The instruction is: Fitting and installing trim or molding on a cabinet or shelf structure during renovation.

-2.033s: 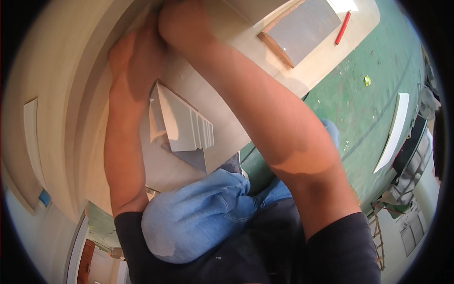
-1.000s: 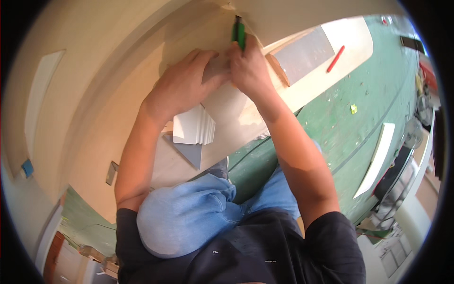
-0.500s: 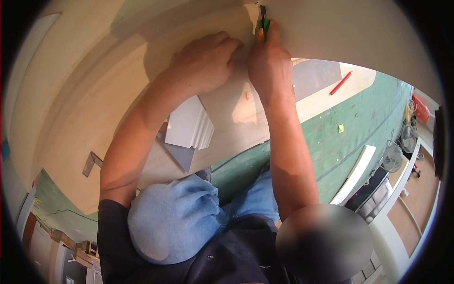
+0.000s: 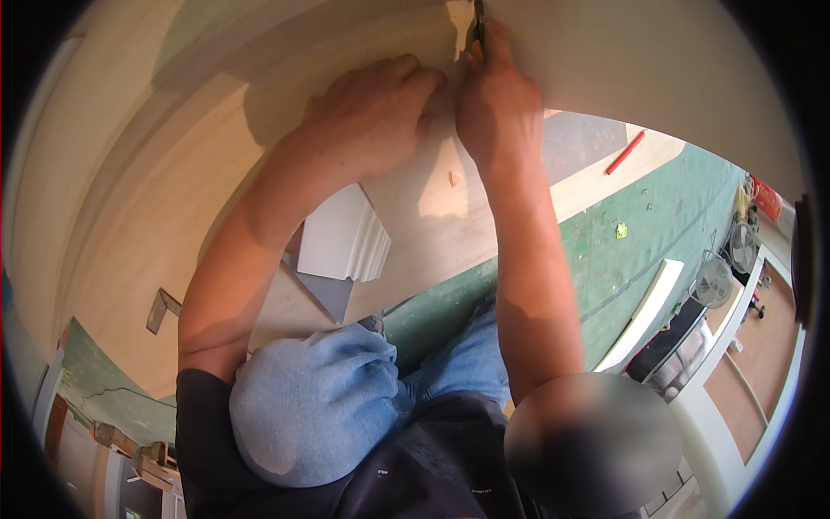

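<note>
My right hand (image 4: 499, 112) is closed round a utility knife (image 4: 479, 36) with green and orange on its handle, its index finger stretched along it. The dark front end of the knife points away from me, at the edge of a smooth pale panel (image 4: 622, 65). Just left of it, my left hand (image 4: 373, 108) rests with curled fingers against a light wooden board (image 4: 216, 151). Its fingertips are turned from sight, so whatever they pinch is hidden. Below that wrist lies a white offcut of grooved moulding (image 4: 341, 233) on a grey piece (image 4: 324, 290).
A red pencil (image 4: 625, 153) lies on the board beside a grey sheet (image 4: 584, 143). Left of my arm is an L-shaped metal piece (image 4: 161, 310). The green floor (image 4: 596, 251) carries a white curved strip (image 4: 641, 313). A fan (image 4: 714, 283) and a white frame (image 4: 769, 346) stand at right.
My right hand and the knife have shifted slightly away from me, with the knife's tip nearer the top rim. The left hand stays almost where it was.
</note>
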{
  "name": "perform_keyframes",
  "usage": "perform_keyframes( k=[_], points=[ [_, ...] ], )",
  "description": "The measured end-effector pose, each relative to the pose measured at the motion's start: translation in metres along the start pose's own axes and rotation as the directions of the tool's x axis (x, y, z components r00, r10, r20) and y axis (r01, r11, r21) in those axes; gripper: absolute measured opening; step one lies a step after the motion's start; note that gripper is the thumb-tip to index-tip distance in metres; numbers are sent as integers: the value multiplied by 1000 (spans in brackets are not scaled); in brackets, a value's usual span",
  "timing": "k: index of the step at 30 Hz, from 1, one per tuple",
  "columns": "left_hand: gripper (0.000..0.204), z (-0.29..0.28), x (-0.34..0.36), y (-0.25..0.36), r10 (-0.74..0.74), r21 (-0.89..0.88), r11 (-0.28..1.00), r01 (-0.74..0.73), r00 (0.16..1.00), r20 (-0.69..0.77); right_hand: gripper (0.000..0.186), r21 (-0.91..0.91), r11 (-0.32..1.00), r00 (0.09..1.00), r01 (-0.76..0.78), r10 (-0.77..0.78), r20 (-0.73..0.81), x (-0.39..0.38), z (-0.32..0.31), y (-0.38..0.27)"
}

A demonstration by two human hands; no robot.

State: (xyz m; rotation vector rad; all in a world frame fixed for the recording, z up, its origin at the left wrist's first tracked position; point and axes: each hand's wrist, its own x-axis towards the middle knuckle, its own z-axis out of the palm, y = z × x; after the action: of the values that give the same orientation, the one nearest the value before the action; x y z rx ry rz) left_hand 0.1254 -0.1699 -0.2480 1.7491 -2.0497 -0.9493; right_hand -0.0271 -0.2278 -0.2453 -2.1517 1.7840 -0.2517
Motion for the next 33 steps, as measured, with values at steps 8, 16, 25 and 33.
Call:
perform_keyframes(
  k=[8,16,25,33],
  points=[
    [46,3,3,5,-35,8,999,35,999,18,40,-34,998,998,59,-58,25,5,1,13],
    [41,-14,-16,-4,-11,69,998,14,998,-57,50,25,999,990,23,-27,142,-30,-17,13],
    [32,-13,0,12,-4,313,950,19,999,-47,57,7,999,996,42,-42,78,3,2,12],
    [42,24,47,5,363,421,873,-247,905,-221,61,292,932,975,213,-224,4,-115,-46,69]
  ],
)
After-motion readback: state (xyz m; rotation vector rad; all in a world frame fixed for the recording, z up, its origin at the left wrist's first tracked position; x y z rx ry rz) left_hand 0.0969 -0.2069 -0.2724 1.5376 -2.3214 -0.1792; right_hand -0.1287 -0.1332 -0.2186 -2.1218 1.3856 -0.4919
